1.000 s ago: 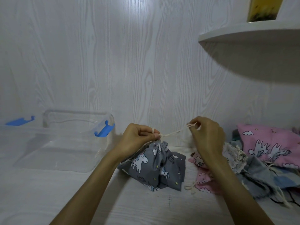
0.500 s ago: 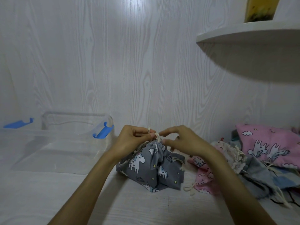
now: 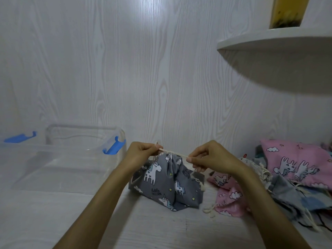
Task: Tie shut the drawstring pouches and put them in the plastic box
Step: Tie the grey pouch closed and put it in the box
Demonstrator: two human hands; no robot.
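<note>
Grey pouch [image 3: 167,182]: cord [image 3: 173,153] pinched taut between both hands' fingers [image 3: 190,159].

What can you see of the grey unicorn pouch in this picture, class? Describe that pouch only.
The grey unicorn pouch looks like soft cotton, printed with white unicorns, clouds and small yellow stars. It sits on the white table, bulging low and wide, its neck gathered shut at the top. A cream drawstring runs out of the neck to both sides, pinched by the left hand and the right hand. A pink pouch lies close on its right.
</note>
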